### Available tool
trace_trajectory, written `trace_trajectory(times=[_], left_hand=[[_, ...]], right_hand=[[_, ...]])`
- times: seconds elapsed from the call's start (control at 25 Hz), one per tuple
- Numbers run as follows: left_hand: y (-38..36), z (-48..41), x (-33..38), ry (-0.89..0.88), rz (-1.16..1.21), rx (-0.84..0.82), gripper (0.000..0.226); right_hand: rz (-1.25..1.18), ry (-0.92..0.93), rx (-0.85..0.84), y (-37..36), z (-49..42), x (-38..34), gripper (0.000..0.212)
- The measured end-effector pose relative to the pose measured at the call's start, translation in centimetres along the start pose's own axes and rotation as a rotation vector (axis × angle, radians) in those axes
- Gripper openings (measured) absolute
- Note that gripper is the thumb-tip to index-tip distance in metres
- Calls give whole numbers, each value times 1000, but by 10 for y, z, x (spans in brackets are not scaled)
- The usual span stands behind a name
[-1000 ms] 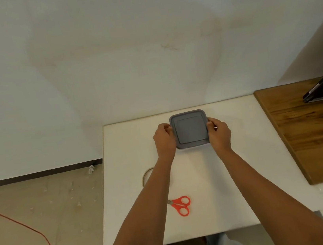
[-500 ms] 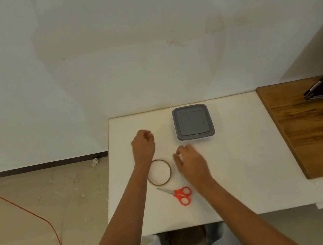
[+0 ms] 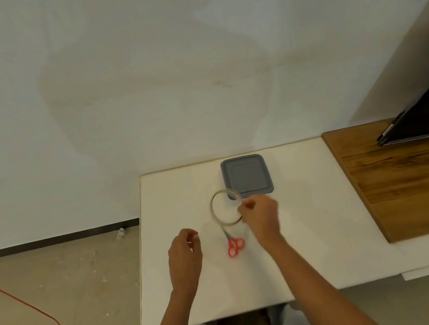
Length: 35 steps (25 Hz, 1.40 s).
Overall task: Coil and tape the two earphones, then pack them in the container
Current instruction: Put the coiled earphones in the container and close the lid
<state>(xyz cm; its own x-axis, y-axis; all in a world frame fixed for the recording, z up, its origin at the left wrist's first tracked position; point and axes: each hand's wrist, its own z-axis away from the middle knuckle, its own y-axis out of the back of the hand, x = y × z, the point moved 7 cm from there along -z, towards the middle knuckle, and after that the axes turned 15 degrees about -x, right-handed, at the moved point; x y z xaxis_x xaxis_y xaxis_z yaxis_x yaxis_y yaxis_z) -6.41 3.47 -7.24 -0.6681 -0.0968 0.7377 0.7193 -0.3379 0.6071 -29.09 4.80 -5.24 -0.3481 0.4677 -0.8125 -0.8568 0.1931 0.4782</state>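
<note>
The right hand [image 3: 259, 212] pinches the tape roll [image 3: 212, 209] at seven o'clock of the lidded grey container [image 3: 247, 175], red scissors [image 3: 234, 245] at the roll's six, while the left hand [image 3: 185, 260] hangs loosely curled, holding nothing.

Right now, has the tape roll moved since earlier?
Yes, toward the container: the right hand pinches the tape roll, now overlapping its corner, earlier clear.
</note>
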Motion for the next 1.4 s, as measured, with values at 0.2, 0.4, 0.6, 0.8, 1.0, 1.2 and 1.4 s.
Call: trace_trajectory(times=[0.2,0.4,0.6,0.8,1.0,1.2,1.4], left_hand=[[-54,12,-1,16,-150,-241,17],[-80,-5,42,-44,52,-278,40],[-103,-29,114,-241,187,-288,35],[-105,-35,115,-221,233,-313,15],[-96,-28,86,-62,395,-279,21],[-109,-19,68,160,602,-395,27],[-122,-19,70,243,667,-490,17]], right_hand=[[-153,-66,227,95,-33,14,8],[-188,-180,213,103,-39,39,13],[-235,-122,180,86,-23,35,4],[-197,-81,198,84,-19,29,5],[-93,-48,288,110,-26,25,7],[-257,-204,432,145,-48,54,11],[-263,-383,422,137,-73,92,14]])
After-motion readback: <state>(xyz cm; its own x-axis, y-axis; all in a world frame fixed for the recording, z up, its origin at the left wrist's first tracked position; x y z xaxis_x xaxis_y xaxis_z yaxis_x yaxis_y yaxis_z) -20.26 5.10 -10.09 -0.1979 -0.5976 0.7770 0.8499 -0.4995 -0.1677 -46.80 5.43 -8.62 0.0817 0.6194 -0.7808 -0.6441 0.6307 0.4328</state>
